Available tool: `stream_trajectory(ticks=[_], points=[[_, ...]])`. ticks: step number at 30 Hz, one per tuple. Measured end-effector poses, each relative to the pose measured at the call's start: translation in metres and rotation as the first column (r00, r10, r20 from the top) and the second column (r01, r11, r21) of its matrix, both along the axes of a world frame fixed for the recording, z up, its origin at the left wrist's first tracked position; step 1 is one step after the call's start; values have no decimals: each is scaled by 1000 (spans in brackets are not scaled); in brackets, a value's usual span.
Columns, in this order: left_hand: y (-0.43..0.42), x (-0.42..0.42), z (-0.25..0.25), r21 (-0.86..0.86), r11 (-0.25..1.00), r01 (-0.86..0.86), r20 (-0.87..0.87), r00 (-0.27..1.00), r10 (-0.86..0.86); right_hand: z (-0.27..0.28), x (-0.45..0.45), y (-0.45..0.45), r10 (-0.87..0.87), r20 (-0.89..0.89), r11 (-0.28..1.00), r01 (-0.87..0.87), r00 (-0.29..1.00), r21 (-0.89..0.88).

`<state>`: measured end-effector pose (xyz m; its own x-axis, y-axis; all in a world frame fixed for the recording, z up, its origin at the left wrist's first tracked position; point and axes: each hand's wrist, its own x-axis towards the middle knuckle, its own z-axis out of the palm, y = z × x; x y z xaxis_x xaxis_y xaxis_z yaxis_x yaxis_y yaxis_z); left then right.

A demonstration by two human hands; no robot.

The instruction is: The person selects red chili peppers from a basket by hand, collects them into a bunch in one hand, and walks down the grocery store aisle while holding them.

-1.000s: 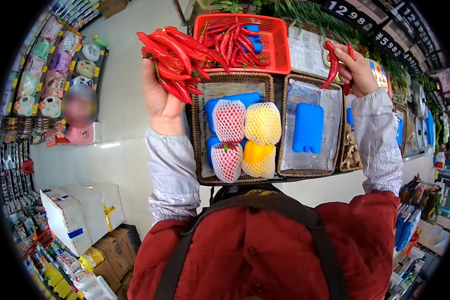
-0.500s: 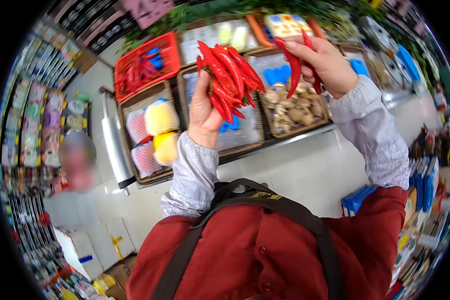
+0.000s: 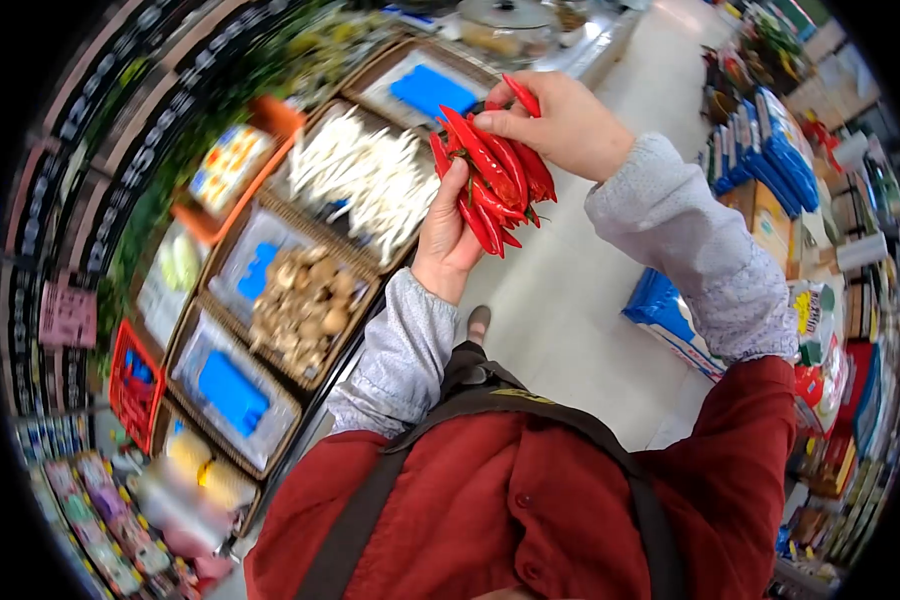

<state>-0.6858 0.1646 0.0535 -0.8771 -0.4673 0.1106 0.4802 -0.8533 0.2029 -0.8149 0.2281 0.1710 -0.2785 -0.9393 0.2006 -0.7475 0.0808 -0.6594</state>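
Note:
A bunch of long, glossy red chili peppers (image 3: 488,165) rests in my left hand (image 3: 450,240), the thumb closed over its near side. My right hand (image 3: 567,128) is at the upper right of the bunch, closed around a red chili pepper (image 3: 521,94) whose tip sticks up between thumb and fingers. Its fingertips overlap the bunch, so I cannot tell how many peppers it grips. Both hands are in front of my chest, beside the produce baskets.
To the left stand wicker baskets of brown mushrooms (image 3: 305,310) and thin white mushrooms (image 3: 360,180). A red plastic basket (image 3: 135,385) and an orange basket (image 3: 270,125) are behind. White floor (image 3: 545,320) runs down the aisle; blue-wrapped packs (image 3: 670,315) stand at the right. A blurred person is at lower left.
My view and body have turned right along the produce stand. My right hand, earlier apart from the bunch with peppers in it, is now against the bunch in my left hand.

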Motion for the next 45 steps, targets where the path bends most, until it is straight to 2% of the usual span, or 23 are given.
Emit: stream_trajectory(ticks=[1, 2, 4, 6, 7, 8, 11, 12, 13, 15, 18, 19, 20, 22, 25, 29, 32, 34, 35, 36, 37, 38, 45], points=[[5, -30, -3, -24, 999, 32, 37, 999, -31, -4, -26, 10, -80, -52, 996, 78, 995, -32], [-20, -66, -15, 25, 998, 53, 105, 993, -55, -18, -61, -20, -99, -34, 994, 100, 995, 36], [-8, -127, -16, 24, 994, 104, 175, 979, -107, -15, -110, 0, -189, -120, 978, 198, 975, 65], [-7, -198, -26, 33, 983, 178, 166, 969, -181, -28, -181, 6, -259, 6, 963, 258, 966, 71], [-8, -235, -37, -2, 964, 266, 126, 956, -264, -30, -214, 9, -297, -12, 953, 297, 955, 63], [-3, -273, -29, 3, 981, 193, 202, 961, -189, -30, -247, 13, -326, -29, 943, 327, 945, 57], [3, -375, -34, 20, 932, 361, 123, 925, -360, -26, -339, 27, -419, 19, 907, 417, 908, 60], [5, -412, -37, 12, 918, 396, 98, 913, -395, -19, -369, 33, -456, 9, 883, 451, 890, 130], [8, -449, -40, -4, 911, 413, 95, 907, -410, -16, -399, 39, -493, 7, 853, 482, 870, 201], [18, -520, -48, 62, 891, 449, 97, 886, -453, -23, -466, 51, -522, 14, 840, 512, 853, 179], [31, -621, -48, 33, 886, 463, 89, 881, -464, -30, -570, 65, -553, -63, 812, 554, 831, 182], [34, -658, -55, 23, 866, 499, 41, 865, -500, -30, -604, 66, -544, -71, 814, 546, 836, 200], [34, -692, -59, 28, 869, 494, 101, 863, -494, -35, -636, 68, -533, -63, 818, 533, 844, 216], [35, -764, -56, -4, 868, 497, 40, 867, -497, -29, -709, 69, -526, -31, 834, 523, 850, 175], [31, -861, -45, -69, 917, 394, 106, 917, -386, -23, -807, 63, -505, -50, 849, 507, 862, 148], [14, -991, -44, -17, 929, 370, 138, 921, -364, -15, -942, 43, -466, -78, 868, 473, 881, 153], [0, -1096, -48, -15, 944, 328, 80, 942, -326, -30, -1050, 22, -431, -63, 895, 436, 900, 93], [-13, -1175, -61, 79, 935, 345, 123, 928, -353, -35, -1131, 10, -439, 10, 881, 429, 898, 197], [-21, -1209, -63, 2, 937, 349, 81, 934, -348, -37, -1164, 5, -429, 107, 894, 403, 897, 197], [-27, -1247, -63, 59, 927, 370, -16, 929, -370, -38, -1204, -1, -417, 185, 904, 386, 890, 183], [-36, -1289, -63, 60, 917, 393, -33, 919, -392, -41, -1246, -8, -416, 156, 906, 393, 896, 158], [-43, -1323, -61, 53, 908, 416, -49, 909, -414, -23, -1271, -12, -463, 266, 881, 406, 846, 244], [-62, -1589, -61, 21, 891, 453, -27, 891, -453, -38, -1541, -21, -526, 393, 849, 438, 755, 296]])
